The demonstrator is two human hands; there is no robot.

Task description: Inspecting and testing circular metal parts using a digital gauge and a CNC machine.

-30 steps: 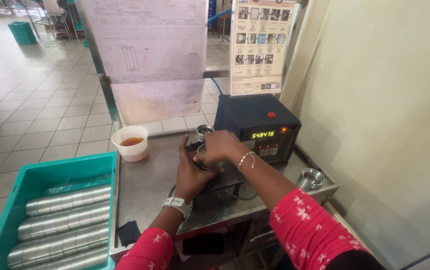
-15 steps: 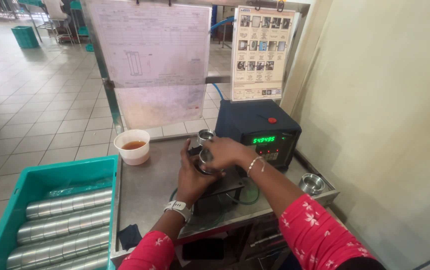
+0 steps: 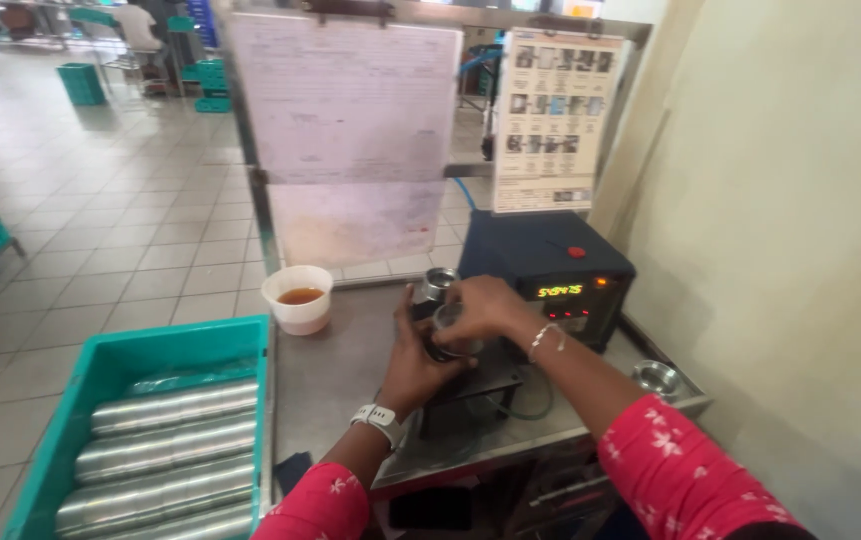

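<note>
I clasp a short silvery metal ring [image 3: 447, 330] between my left hand [image 3: 415, 362] and right hand [image 3: 478, 306], seating it on the dark fixture [image 3: 470, 385] near the blue-black gauge box [image 3: 548, 270]; next, I judge, careful alignment is needed.

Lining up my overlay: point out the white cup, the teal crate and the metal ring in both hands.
white cup [image 3: 297, 315], head view, front wall.
teal crate [image 3: 115, 361], head view, inner back wall.
metal ring [image 3: 447, 318], head view, visible top edge.

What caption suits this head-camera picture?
Both hands, left hand and right hand, grip a metal ring beside a dark meter box.
</note>
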